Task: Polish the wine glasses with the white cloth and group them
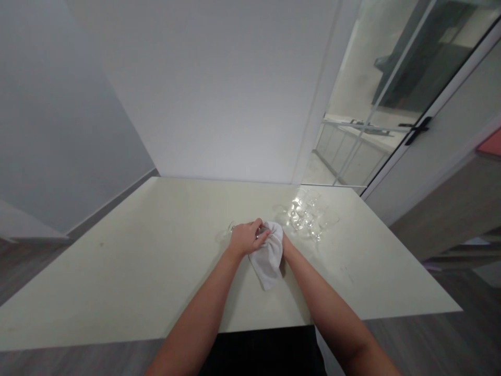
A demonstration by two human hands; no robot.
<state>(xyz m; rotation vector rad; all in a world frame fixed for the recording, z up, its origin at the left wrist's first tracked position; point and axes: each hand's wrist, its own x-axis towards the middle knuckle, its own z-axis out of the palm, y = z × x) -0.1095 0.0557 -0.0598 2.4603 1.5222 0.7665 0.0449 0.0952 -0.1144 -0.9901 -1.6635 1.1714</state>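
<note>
My left hand (pixel 245 239) is closed, its thumb and fingers curled toward a white cloth (pixel 268 256). A shiny clear edge, seemingly glass, shows between thumb and fingers, but most of it is hidden by the hand and the cloth. My right hand (pixel 285 246) is wrapped in the cloth, which covers its fingers; one corner hangs down toward me. Just left of my left hand there is a small clear glass (pixel 230 227); whether it touches the hand I cannot tell. Several clear glasses (pixel 305 214) are clustered beyond my right hand, their outlines overlapping.
Both hands are over a pale table (pixel 156 271), set against a white wall (pixel 235 104). A glazed door (pixel 376 120) with a black handle (pixel 418 130) is at the back right. Grey wood-look floor (pixel 430 344) shows past the table's front edge.
</note>
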